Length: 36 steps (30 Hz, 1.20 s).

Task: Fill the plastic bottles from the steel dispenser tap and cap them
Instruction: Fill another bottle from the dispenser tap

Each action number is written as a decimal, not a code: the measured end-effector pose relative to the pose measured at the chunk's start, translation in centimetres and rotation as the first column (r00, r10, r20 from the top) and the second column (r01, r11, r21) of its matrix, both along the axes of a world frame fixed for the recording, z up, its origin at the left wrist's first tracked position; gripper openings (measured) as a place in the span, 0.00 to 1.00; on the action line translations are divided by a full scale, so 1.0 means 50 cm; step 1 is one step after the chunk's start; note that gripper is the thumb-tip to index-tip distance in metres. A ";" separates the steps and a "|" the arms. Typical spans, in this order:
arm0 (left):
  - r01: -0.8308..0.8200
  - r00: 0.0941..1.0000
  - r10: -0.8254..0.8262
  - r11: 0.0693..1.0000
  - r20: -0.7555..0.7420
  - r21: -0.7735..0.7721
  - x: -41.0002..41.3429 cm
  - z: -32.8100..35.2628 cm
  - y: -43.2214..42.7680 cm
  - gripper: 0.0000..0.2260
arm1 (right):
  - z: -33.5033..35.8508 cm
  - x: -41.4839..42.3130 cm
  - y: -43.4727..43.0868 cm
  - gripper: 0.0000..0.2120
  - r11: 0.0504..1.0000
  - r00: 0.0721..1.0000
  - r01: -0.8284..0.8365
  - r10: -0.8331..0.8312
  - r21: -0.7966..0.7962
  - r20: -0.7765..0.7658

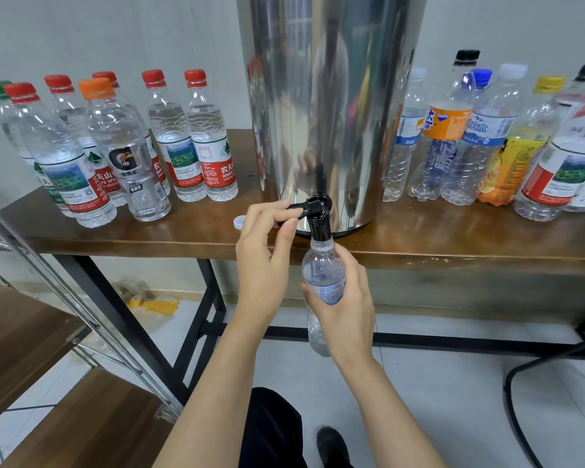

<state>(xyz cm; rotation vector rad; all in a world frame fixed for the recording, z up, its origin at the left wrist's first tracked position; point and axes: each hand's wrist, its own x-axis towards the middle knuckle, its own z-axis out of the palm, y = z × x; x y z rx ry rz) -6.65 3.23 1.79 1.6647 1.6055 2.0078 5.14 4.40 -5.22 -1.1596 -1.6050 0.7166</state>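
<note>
A tall steel dispenser [331,96] stands on the brown table [453,238], its black tap [318,217] jutting over the front edge. My left hand [267,251] pinches the tap's black lever between fingers and thumb. My right hand [345,298] grips a clear uncapped plastic bottle [323,271] with its neck right under the spout. A small white cap [239,221] lies on the table left of the tap.
Several capped, water-filled bottles [190,140] stand left of the dispenser. Several mixed bottles [446,136], mostly looking empty, stand to its right. Wooden steps with a steel rail [48,332] are at the lower left. A black chair base [554,373] is at the right on the tiled floor.
</note>
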 end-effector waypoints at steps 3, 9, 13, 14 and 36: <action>-0.003 1.000 0.003 1.000 -0.001 -0.001 0.001 -0.001 0.002 0.08 | -0.003 0.000 0.001 0.34 1.000 1.000 -0.001 0.001 0.015 0.009; -0.005 1.000 0.005 1.000 -0.001 -0.004 0.001 -0.003 0.002 0.08 | -0.005 0.001 0.003 0.35 1.000 1.000 0.000 0.000 0.016 0.019; -0.010 1.000 0.010 1.000 0.001 -0.007 0.001 -0.003 0.002 0.07 | -0.003 0.002 0.001 0.34 1.000 1.000 -0.020 0.020 0.005 -0.004; -0.010 1.000 0.010 1.000 0.001 -0.006 0.001 -0.003 0.002 0.07 | -0.002 0.002 0.000 0.34 1.000 1.000 -0.022 0.022 0.004 -0.007; 0.006 1.000 -0.006 1.000 0.014 -0.013 0.000 -0.002 0.000 0.07 | 0.001 0.006 0.002 0.35 0.998 0.997 -0.053 0.052 -0.021 -0.053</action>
